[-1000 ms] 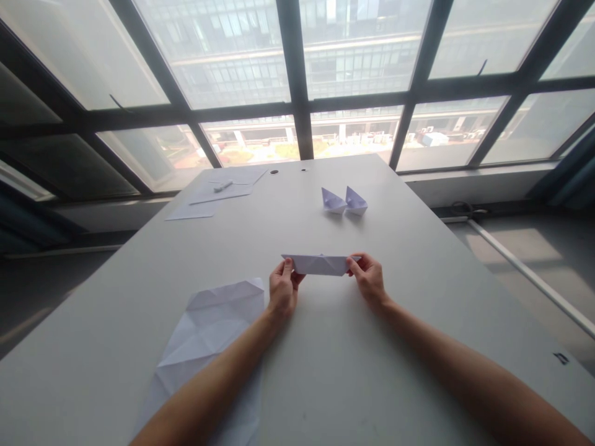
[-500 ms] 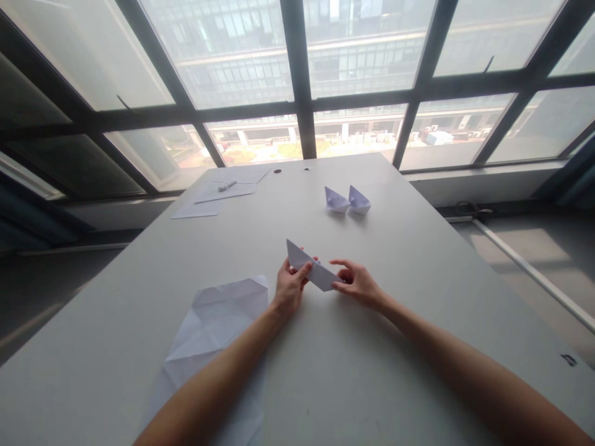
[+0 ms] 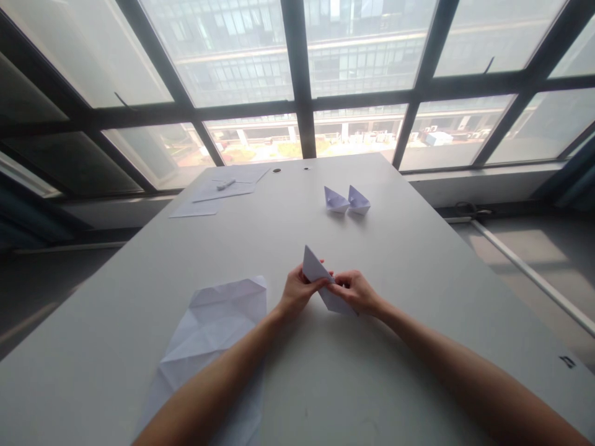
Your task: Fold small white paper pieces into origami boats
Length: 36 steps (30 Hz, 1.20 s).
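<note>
A folded white paper point(image 3: 335, 301) with a pointed upper tip is held tilted above the table. My left hand point(image 3: 300, 290) grips its left side, thumb on the near face and fingers behind. My right hand point(image 3: 357, 291) pinches the paper near its middle, close to my left thumb. The fingers behind the paper are partly hidden. Beyond the hands, two folded paper shapes with upright points, a left one point(image 3: 335, 201) and a right one point(image 3: 359, 202), stand side by side.
A large creased sheet point(image 3: 218, 328) lies at the near left, partly under my left forearm. Several flat sheets point(image 3: 198, 206) with a small white object point(image 3: 226, 184) on top are at the far left. The white table point(image 3: 400, 248) reaches toward the windows.
The held paper has moved right and nearer, and is tilted more steeply. My right hand has shifted from its right end to its middle. Both hands are closer together.
</note>
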{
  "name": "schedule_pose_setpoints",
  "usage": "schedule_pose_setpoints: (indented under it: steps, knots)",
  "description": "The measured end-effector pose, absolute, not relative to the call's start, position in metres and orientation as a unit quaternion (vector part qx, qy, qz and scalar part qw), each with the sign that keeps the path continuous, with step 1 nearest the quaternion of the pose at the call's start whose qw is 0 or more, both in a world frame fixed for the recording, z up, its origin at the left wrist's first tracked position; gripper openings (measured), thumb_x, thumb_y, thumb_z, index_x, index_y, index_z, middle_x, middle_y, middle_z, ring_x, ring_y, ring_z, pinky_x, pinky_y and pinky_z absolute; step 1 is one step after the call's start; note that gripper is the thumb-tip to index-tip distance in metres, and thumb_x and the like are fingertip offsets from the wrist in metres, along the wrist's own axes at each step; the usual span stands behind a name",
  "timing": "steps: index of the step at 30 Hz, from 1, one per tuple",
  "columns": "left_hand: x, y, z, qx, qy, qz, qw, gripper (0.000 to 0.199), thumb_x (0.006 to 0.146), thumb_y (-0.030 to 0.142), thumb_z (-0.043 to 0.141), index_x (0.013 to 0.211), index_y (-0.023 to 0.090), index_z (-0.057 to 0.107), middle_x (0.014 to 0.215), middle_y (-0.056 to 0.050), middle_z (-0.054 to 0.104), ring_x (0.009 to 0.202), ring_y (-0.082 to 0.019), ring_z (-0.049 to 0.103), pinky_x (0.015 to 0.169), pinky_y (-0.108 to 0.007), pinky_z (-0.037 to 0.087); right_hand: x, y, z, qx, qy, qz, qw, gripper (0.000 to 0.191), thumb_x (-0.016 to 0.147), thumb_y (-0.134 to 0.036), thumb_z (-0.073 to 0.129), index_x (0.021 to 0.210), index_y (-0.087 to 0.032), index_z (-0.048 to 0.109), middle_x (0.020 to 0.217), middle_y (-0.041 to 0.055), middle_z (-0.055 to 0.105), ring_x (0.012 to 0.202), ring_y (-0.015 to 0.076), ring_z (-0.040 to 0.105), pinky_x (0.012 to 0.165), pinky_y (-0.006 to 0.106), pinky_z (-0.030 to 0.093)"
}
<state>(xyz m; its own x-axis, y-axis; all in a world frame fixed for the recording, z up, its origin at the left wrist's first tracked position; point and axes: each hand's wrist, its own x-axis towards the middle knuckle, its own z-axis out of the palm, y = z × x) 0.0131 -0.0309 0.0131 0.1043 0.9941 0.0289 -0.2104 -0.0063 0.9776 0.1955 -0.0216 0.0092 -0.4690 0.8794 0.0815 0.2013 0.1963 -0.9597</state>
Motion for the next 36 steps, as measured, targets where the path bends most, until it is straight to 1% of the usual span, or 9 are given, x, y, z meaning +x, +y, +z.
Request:
schedule_pose_setpoints:
  steps: [4,8,12,16,20,25,27,32,36]
  knots:
    - [0.011,-0.026,0.008,0.446,0.419,0.556,0.563,0.034,0.07,0.034,0.085,0.093,0.011,0.073,0.089,-0.011,0.077,0.08,-0.023,0.072,0.076,-0.033,0.057,0.199,-0.019,0.01,-0.392,-0.704,0.505,0.309,0.033,0.082,-0.041,0.059,0.061,-0.016,0.057,0.057,-0.0036,0.044,0.055,0.0103,0.04,0.052,0.023,0.028]
    - [0.008,-0.02,0.003,0.365,0.421,0.619,0.553,0.032,0.069,0.036,0.086,0.088,0.012,0.075,0.089,-0.01,0.077,0.08,-0.02,0.071,0.073,-0.029,0.055,0.201,-0.018,0.01,-0.388,-0.723,0.494,0.288,0.03,0.08,-0.035,0.059,0.057,-0.016,0.052,0.055,-0.005,0.04,0.054,0.0092,0.038,0.051,0.022,0.028]
    - [0.006,-0.018,0.004,0.344,0.418,0.628,0.559,0.038,0.067,0.039,0.087,0.092,0.013,0.074,0.091,-0.011,0.077,0.08,-0.021,0.071,0.076,-0.032,0.056,0.201,-0.017,0.011,-0.4,-0.718,0.488,0.294,0.032,0.08,-0.036,0.06,0.057,-0.016,0.051,0.055,-0.0052,0.039,0.053,0.0087,0.036,0.05,0.023,0.026]
    - [0.007,-0.022,0.009,0.437,0.415,0.534,0.593,0.047,0.068,0.038,0.086,0.104,0.013,0.072,0.096,-0.012,0.076,0.082,-0.025,0.072,0.076,-0.035,0.056,0.199,-0.016,0.011,-0.413,-0.68,0.505,0.334,0.038,0.083,-0.046,0.06,0.06,-0.016,0.053,0.056,-0.0045,0.042,0.053,0.0091,0.036,0.049,0.023,0.025]
    - [0.009,-0.024,0.013,0.494,0.426,0.482,0.585,0.041,0.071,0.039,0.083,0.1,0.012,0.072,0.101,-0.013,0.075,0.087,-0.027,0.071,0.074,-0.034,0.056,0.197,-0.014,0.01,-0.427,-0.655,0.511,0.358,0.042,0.083,-0.05,0.06,0.059,-0.017,0.053,0.055,-0.0035,0.043,0.053,0.0098,0.037,0.048,0.023,0.025]
    - [0.011,-0.025,0.015,0.493,0.443,0.494,0.562,0.057,0.073,0.039,0.082,0.118,0.017,0.057,0.091,-0.008,0.074,0.076,-0.021,0.071,0.072,-0.034,0.057,0.195,-0.014,0.01,-0.442,-0.639,0.494,0.39,0.042,0.081,-0.05,0.059,0.057,-0.018,0.049,0.055,-0.0034,0.041,0.052,0.0101,0.035,0.047,0.024,0.024]
    - [0.013,-0.026,0.012,0.491,0.457,0.522,0.527,0.062,0.073,0.037,0.082,0.123,0.023,0.048,0.098,-0.004,0.07,0.074,-0.016,0.07,0.072,-0.032,0.057,0.195,-0.014,0.009,-0.462,-0.623,0.473,0.418,0.043,0.081,-0.051,0.058,0.055,-0.019,0.046,0.055,-0.0035,0.039,0.052,0.0102,0.033,0.047,0.024,0.023]
    - [0.016,-0.026,0.008,0.598,0.444,0.499,0.444,0.027,0.081,0.039,0.073,0.092,0.018,0.061,0.108,-0.005,0.058,0.083,-0.013,0.065,0.074,-0.026,0.055,0.192,-0.015,0.002,-0.461,-0.665,0.41,0.421,0.04,0.084,-0.047,0.057,0.059,-0.02,0.044,0.057,-0.0039,0.038,0.055,0.0111,0.035,0.05,0.024,0.026]
    - [0.015,-0.026,0.011,0.626,0.434,0.48,0.435,0.028,0.085,0.044,0.069,0.085,0.016,0.064,0.106,-0.007,0.059,0.084,-0.015,0.063,0.074,-0.026,0.053,0.192,-0.019,0.002,-0.436,-0.72,0.36,0.403,0.043,0.092,-0.049,0.048,0.061,-0.02,0.043,0.059,-0.0031,0.041,0.058,0.0126,0.037,0.055,0.025,0.029]
